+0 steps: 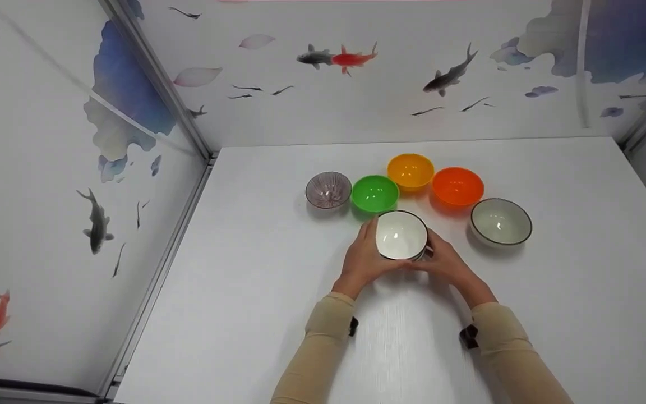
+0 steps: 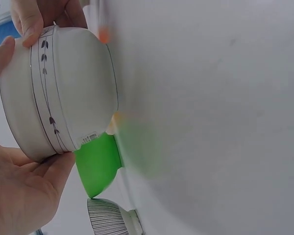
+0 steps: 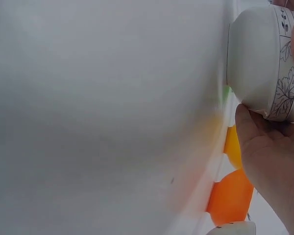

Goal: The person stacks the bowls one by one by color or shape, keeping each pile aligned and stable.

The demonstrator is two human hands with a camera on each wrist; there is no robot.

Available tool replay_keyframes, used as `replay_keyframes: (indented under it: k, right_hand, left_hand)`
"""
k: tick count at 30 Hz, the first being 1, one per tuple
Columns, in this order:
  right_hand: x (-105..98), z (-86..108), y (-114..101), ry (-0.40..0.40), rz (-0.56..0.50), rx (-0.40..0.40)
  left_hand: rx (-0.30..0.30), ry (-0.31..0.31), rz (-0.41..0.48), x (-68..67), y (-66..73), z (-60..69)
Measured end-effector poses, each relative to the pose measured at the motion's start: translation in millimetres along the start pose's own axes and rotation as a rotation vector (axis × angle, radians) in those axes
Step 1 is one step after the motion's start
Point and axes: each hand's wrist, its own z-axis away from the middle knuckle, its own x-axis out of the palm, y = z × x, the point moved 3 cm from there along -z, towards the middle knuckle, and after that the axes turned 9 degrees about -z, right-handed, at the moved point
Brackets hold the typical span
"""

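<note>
Two white bowls with dark rims appear nested one in the other, held between both hands near the table's middle. A band of dark leaf drawings runs round the lower one's side. My left hand grips the left side, thumb toward the front and fingers round the wall. On the opposite side my right hand grips it in the same way. The bowls stand upright, their base on or just above the white table; I cannot tell which. Right behind them is a green bowl.
An arc of bowls curves behind the hands: a clear purplish ribbed bowl at left, a yellow bowl at the back, an orange bowl, and a larger pale bowl with a dark rim at right. Printed panels border the white table.
</note>
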Motion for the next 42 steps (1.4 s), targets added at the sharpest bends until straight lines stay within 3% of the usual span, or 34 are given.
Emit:
replay_keyframes:
  k: [9,17,23,31,36,42]
  right_hand:
    - [2,1.8,2,-0.013,-0.048,-0.009]
    - [0,2.5,3,-0.036,-0.068,0.005]
    - [1,2.3,2,-0.042,-0.067,0.013]
    - [4,4.3,0,-0.044,-0.103,0.020]
    - [3,4.7,0,-0.047,-0.120,0.010]
    - [3,4.3,2,-0.050,-0.121,0.008]
  left_hand:
    - [-0.010,-0.003,-0.004,-2.3,4.4,1.5]
    - [-0.028,-0.041,0.003,-1.9,7.1,0.7]
    - [-0.024,-0.041,0.002,-1.9,6.6,0.2]
    - [-0.044,-0.088,0.033,-6.4,2.9,1.9]
    - [-0.060,-0.043,0.061,-15.0,1.2,2.4]
    - [-0.038,0.019,0.040,-24.1,1.0,3.1]
